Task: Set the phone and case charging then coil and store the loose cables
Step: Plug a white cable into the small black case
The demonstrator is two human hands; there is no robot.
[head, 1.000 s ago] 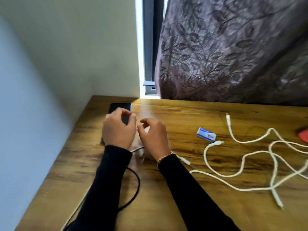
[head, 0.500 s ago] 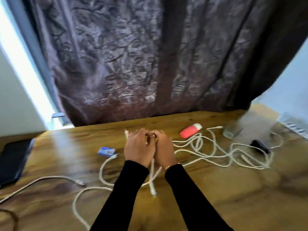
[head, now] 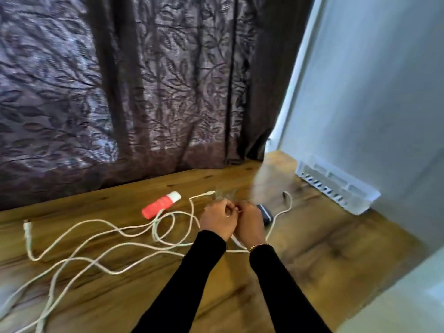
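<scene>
Now that the hands have left the phone and moved right, left hand (head: 217, 221) and right hand (head: 249, 221) pinch a white cable (head: 115, 230), near the dark case (head: 264, 213) at three o'clock; coiling seems underway.

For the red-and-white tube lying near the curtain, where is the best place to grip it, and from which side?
Grip the red-and-white tube across its red middle, probably from above: it lies flat, tilted on the table, long sides exposed. A white cable touches its near red end, so avoid that end.

Both hands now beside dark case (head: 264, 213) — seemingly
</scene>
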